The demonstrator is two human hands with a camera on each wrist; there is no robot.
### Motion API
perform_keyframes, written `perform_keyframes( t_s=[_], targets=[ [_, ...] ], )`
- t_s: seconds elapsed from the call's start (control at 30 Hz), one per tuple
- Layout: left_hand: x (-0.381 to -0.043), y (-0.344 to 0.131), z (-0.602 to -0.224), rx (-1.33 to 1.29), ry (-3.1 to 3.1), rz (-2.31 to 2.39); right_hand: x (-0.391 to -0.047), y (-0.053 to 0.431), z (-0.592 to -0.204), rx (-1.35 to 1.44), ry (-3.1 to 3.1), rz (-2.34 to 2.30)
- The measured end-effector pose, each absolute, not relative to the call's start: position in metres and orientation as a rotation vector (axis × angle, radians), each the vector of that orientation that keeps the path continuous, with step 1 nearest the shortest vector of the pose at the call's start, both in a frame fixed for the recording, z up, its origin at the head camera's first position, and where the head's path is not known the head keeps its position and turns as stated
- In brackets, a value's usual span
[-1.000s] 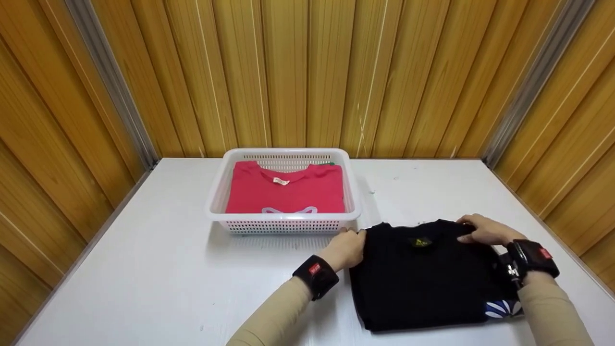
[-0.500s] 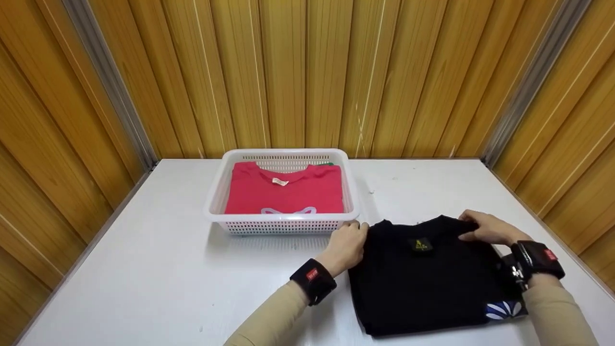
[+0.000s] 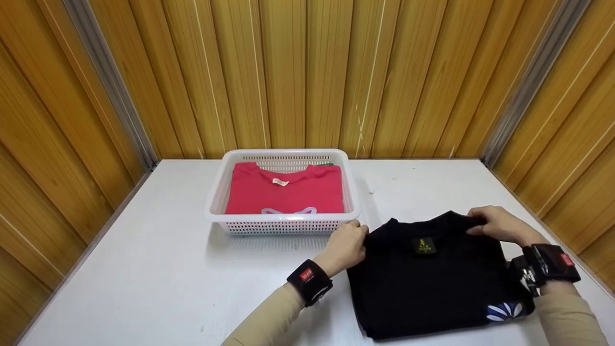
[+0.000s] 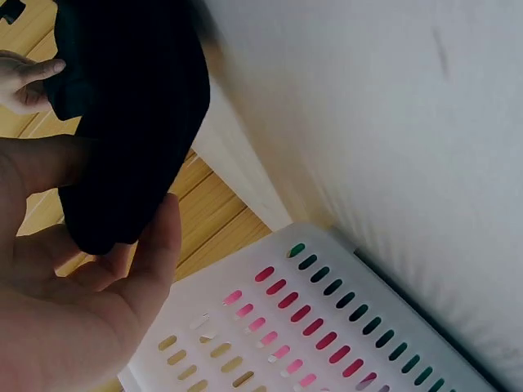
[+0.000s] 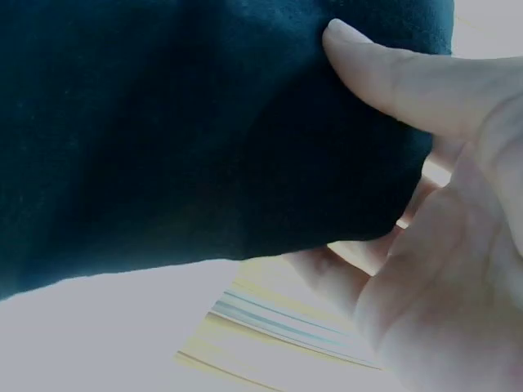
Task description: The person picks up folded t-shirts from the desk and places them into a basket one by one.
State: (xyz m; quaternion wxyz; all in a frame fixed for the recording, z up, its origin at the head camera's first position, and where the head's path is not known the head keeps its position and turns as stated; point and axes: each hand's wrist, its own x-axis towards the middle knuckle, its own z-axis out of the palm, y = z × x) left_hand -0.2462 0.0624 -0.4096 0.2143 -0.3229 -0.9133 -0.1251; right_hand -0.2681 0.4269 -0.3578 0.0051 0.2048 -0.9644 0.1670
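Observation:
A folded black T-shirt (image 3: 432, 283) with a neck label and a blue-and-white flower print lies at the right front of the table, its collar edge lifted. My left hand (image 3: 343, 247) pinches its upper left corner; in the left wrist view the thumb is on one side of the dark cloth and the fingers (image 4: 155, 253) on the other. At the upper right corner my right hand (image 3: 502, 225) grips the shirt, thumb on top and fingers underneath, as the right wrist view shows.
Left of the shirt stands a white plastic basket (image 3: 283, 217) holding a folded red T-shirt (image 3: 288, 194), with a bit of green cloth (image 3: 326, 165) behind it. The white table (image 3: 144, 269) meets wood-patterned walls (image 3: 283, 72) at the back and sides.
My right hand has moved to the right and slightly back, drawing the shirt's collar edge wider and higher. The left hand has shifted only a little; the basket stays put.

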Motion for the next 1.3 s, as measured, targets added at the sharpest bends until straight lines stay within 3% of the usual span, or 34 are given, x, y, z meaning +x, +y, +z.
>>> perform_keyframes(
  t_s=[0.47,1.3],
  targets=[
    [-0.233,0.052,-0.398,-0.917,-2.548,-0.486,-0.249,0.423,-0.338,0.785,-2.736,0.392],
    [-0.217,0.002,-0.326,-0.925,-2.598,-0.838,-0.233,0.390,-0.309,0.794,-2.401,0.391]
  ],
)
